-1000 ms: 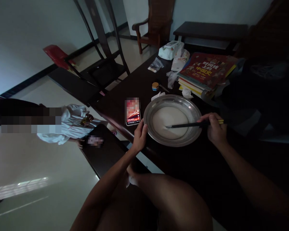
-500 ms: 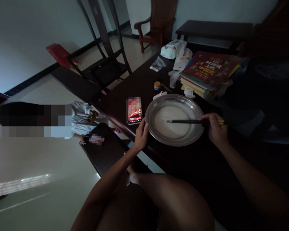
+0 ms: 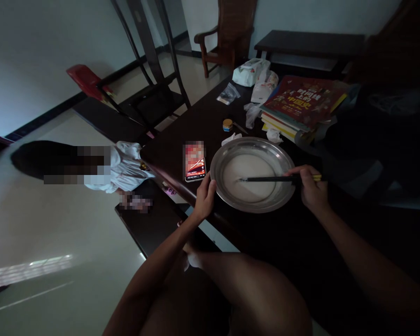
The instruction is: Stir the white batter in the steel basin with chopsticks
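A wide metal basin point(image 3: 220, 158) holds a milky white liquid point(image 3: 247, 168) near the table's front edge. My left hand point(image 3: 206, 196) grips the basin's left rim, fingers closed against its side. In my right hand point(image 3: 313, 189) are dark chopsticks point(image 3: 271, 178) with yellowish ends, held closed over the basin's right rim. Their tips reach into the liquid near the middle. Just left of the basin a lit phone point(image 3: 195, 161) lies face up, part of its screen blurred out.
Behind the basin are a small gold-lidded jar point(image 3: 227, 125), crumpled tissue point(image 3: 274, 136), plastic bags point(image 3: 248, 72) and a stack of books point(image 3: 301, 102). A person point(image 3: 126, 165) is beside a dark bench point(image 3: 150, 224) at left. A dark chair point(image 3: 157, 100) stands beyond the table.
The chopstick tips have shifted slightly left in the liquid, along with my right hand. My left hand stays on the rim. The person at left has moved toward the table.
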### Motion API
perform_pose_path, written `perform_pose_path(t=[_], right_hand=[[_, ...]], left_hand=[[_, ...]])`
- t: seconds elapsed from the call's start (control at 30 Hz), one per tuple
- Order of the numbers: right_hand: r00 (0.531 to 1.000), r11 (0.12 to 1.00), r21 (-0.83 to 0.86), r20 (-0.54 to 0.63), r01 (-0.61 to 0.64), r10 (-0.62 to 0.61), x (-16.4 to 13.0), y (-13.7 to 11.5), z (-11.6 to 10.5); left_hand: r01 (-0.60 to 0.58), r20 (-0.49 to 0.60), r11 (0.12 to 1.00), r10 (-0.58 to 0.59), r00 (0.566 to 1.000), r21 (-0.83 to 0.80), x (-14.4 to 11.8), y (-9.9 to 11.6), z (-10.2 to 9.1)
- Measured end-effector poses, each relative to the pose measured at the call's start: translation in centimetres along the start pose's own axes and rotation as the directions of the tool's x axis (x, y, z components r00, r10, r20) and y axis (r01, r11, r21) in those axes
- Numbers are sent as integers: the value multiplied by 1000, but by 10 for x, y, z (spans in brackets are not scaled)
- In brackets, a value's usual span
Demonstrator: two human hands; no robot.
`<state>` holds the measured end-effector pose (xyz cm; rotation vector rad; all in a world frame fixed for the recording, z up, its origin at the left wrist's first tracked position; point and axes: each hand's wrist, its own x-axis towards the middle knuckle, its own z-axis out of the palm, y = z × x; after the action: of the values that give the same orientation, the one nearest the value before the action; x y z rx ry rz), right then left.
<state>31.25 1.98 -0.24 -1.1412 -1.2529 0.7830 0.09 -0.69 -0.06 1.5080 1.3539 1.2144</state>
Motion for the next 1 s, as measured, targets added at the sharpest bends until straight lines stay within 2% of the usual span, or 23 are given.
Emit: perform_pose_path(t=[0.1,0.23,0.37,0.5,0.63,0.8,0.93,1.0], right_hand=[[999,1000,26,-37,1,0,1,0,0],[1000,1000,4,5,12,-12,1,-1,0],[999,1000,15,-31,8,-8,0,0,0],[1000,1000,-3,20,7,-7,0,-1,-1],[999,1000,21,-51,7,-6,1,-1,-1],[1000,1000,14,26,-8,8,0,-1,0],[999,999,40,-54,0,3,1,0,1],[999,999,54,-31,-10,12,1,0,1]], left_hand=[[0,0,1000,0,1000,-4,0,0,0],[8,1,1000,-8,1000,6,-1,0,-1],[1,-2,1000,-1,1000,10,-1,0,-1],[0,-8,1000,0,1000,12,0,-2,-1],[0,-12,1000,0,1000,9,-1,-2,-1],[10,-12,1000,-10,1000,14,-1,-1,-2],[2,-7,1000,-2,1000,15,-1,0,-2],[7,-6,1000,-7,1000,21,-1,1,-1]])
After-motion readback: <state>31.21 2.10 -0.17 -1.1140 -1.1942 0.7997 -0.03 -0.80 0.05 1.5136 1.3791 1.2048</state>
